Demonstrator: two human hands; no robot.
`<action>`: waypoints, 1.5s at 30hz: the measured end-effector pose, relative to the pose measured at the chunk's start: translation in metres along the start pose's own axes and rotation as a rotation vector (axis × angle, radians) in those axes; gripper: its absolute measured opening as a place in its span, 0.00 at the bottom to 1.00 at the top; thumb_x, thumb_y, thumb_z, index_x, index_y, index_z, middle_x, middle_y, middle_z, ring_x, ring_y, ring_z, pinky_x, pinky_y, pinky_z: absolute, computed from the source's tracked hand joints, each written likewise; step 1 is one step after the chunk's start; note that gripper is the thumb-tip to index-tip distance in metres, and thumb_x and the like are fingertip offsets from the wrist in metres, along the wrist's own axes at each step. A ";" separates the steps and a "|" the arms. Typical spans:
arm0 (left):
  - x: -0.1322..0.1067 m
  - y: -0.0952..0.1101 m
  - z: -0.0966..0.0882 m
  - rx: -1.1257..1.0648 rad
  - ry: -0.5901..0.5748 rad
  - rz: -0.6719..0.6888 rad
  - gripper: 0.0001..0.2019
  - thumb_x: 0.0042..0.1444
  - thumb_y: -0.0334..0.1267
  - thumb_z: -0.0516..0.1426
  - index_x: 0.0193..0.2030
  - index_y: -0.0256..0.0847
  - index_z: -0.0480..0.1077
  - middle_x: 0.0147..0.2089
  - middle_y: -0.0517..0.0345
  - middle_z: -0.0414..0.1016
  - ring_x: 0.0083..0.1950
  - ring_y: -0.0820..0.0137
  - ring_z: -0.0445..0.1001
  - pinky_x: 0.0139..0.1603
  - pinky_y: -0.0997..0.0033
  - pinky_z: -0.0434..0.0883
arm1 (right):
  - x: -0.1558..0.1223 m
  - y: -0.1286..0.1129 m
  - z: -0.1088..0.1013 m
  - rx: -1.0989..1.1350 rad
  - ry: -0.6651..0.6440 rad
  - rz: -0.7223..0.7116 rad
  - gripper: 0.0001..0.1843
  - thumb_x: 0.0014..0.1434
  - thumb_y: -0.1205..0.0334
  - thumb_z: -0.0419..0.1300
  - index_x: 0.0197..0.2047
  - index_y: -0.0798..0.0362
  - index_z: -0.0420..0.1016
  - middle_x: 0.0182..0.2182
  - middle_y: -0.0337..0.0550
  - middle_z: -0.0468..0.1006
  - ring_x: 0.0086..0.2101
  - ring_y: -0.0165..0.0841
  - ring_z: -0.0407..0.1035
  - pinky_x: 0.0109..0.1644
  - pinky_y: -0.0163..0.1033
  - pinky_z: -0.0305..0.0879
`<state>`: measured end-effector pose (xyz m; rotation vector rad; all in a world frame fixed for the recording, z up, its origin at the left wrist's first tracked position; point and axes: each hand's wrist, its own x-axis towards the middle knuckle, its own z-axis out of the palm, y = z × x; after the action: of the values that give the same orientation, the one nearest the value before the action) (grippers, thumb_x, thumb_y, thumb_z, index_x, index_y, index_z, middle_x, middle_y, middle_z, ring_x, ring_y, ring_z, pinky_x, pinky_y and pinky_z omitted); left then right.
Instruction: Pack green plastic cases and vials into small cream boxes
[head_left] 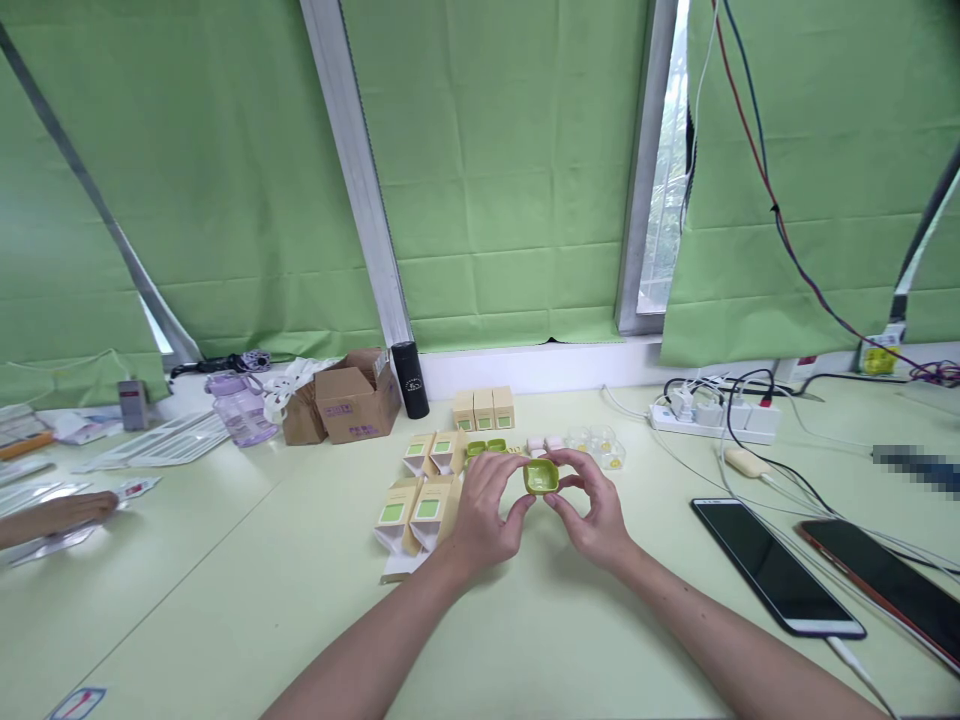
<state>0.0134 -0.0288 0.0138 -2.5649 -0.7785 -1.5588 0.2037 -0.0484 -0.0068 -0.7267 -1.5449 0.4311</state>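
Between the fingertips of both hands is a small square green cup [541, 478], its hollow side turned toward me. My left hand [491, 508] pinches its left edge, and my right hand [592, 505] pinches the right. Beside my left hand stand several beige cartons with green windows [425, 510], their near flaps open. Just beyond the hands are more green cups [486, 446], partly hidden, some pale pink pieces [545, 443] and a clear tray [600, 446] with yellow spots. A row of closed beige cartons [484, 408] stands farther back.
At right lie two phones [776, 565] with charging cables, near a white power strip [716, 420]. Along the back are a black bottle [410, 380], a cardboard box [358, 400] and a purple jug [241, 410]. Another person's hand [79, 510] rests on clear packets at far left.
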 end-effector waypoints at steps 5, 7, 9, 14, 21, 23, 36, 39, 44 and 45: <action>-0.001 -0.002 0.000 0.008 -0.002 -0.010 0.20 0.65 0.34 0.58 0.62 0.45 0.66 0.53 0.45 0.79 0.53 0.55 0.75 0.53 0.49 0.70 | -0.001 0.003 0.001 0.019 0.006 0.014 0.19 0.68 0.59 0.61 0.61 0.43 0.68 0.55 0.51 0.75 0.55 0.44 0.73 0.44 0.46 0.80; -0.001 -0.003 0.001 0.012 0.006 -0.014 0.20 0.65 0.33 0.56 0.63 0.45 0.66 0.53 0.46 0.79 0.52 0.56 0.74 0.52 0.50 0.70 | -0.001 0.005 0.002 0.022 -0.001 0.023 0.19 0.69 0.58 0.61 0.61 0.42 0.67 0.54 0.51 0.75 0.55 0.44 0.74 0.44 0.45 0.80; -0.001 -0.004 0.002 0.017 0.011 -0.026 0.19 0.66 0.32 0.55 0.63 0.45 0.66 0.52 0.46 0.79 0.50 0.57 0.74 0.51 0.51 0.70 | -0.001 0.006 0.002 0.022 -0.007 0.039 0.19 0.69 0.57 0.60 0.61 0.42 0.66 0.54 0.51 0.76 0.55 0.44 0.75 0.44 0.45 0.80; 0.001 -0.003 0.002 0.028 0.022 -0.046 0.15 0.68 0.33 0.55 0.60 0.45 0.69 0.47 0.49 0.80 0.47 0.59 0.74 0.49 0.54 0.70 | 0.000 0.006 0.001 0.005 -0.034 0.054 0.14 0.70 0.55 0.59 0.58 0.43 0.69 0.51 0.49 0.79 0.53 0.43 0.75 0.43 0.45 0.79; 0.003 -0.002 0.001 0.016 0.018 -0.113 0.11 0.67 0.37 0.57 0.55 0.43 0.71 0.43 0.50 0.79 0.45 0.59 0.74 0.47 0.55 0.70 | 0.001 0.008 0.001 0.014 -0.052 0.112 0.14 0.71 0.51 0.58 0.56 0.44 0.70 0.50 0.48 0.80 0.51 0.42 0.76 0.41 0.44 0.79; 0.003 -0.001 0.001 0.005 0.011 -0.141 0.10 0.67 0.39 0.57 0.54 0.43 0.71 0.43 0.49 0.79 0.45 0.59 0.74 0.48 0.54 0.71 | 0.001 0.008 0.000 0.008 -0.058 0.118 0.16 0.70 0.51 0.58 0.58 0.44 0.70 0.51 0.48 0.80 0.51 0.43 0.76 0.42 0.44 0.79; 0.006 -0.001 0.001 0.001 -0.001 -0.282 0.07 0.67 0.41 0.56 0.43 0.41 0.72 0.39 0.51 0.77 0.42 0.61 0.74 0.43 0.58 0.71 | 0.002 0.013 0.003 -0.031 -0.059 0.068 0.24 0.62 0.61 0.64 0.61 0.42 0.68 0.55 0.49 0.74 0.51 0.43 0.72 0.42 0.46 0.81; 0.004 -0.003 0.003 0.025 -0.020 -0.294 0.07 0.67 0.41 0.56 0.41 0.41 0.71 0.37 0.53 0.77 0.41 0.61 0.74 0.42 0.59 0.70 | 0.001 0.015 0.004 -0.035 -0.060 0.067 0.23 0.62 0.62 0.64 0.60 0.42 0.68 0.54 0.49 0.73 0.53 0.44 0.70 0.43 0.47 0.82; 0.002 -0.004 0.004 0.042 -0.043 -0.309 0.09 0.68 0.43 0.56 0.39 0.42 0.71 0.37 0.54 0.76 0.41 0.62 0.73 0.42 0.60 0.69 | 0.001 0.017 0.004 -0.043 -0.059 0.066 0.20 0.63 0.63 0.64 0.58 0.42 0.70 0.54 0.49 0.73 0.53 0.43 0.70 0.44 0.46 0.82; 0.002 -0.004 0.004 0.042 -0.047 -0.308 0.09 0.69 0.43 0.56 0.39 0.42 0.71 0.37 0.54 0.76 0.41 0.62 0.73 0.42 0.60 0.69 | 0.001 0.017 0.004 -0.042 -0.058 0.063 0.20 0.63 0.62 0.64 0.58 0.42 0.71 0.54 0.49 0.73 0.53 0.43 0.70 0.44 0.46 0.82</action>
<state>0.0154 -0.0231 0.0125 -2.5552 -1.2486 -1.5373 0.2028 -0.0345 -0.0178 -0.8025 -1.5930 0.4715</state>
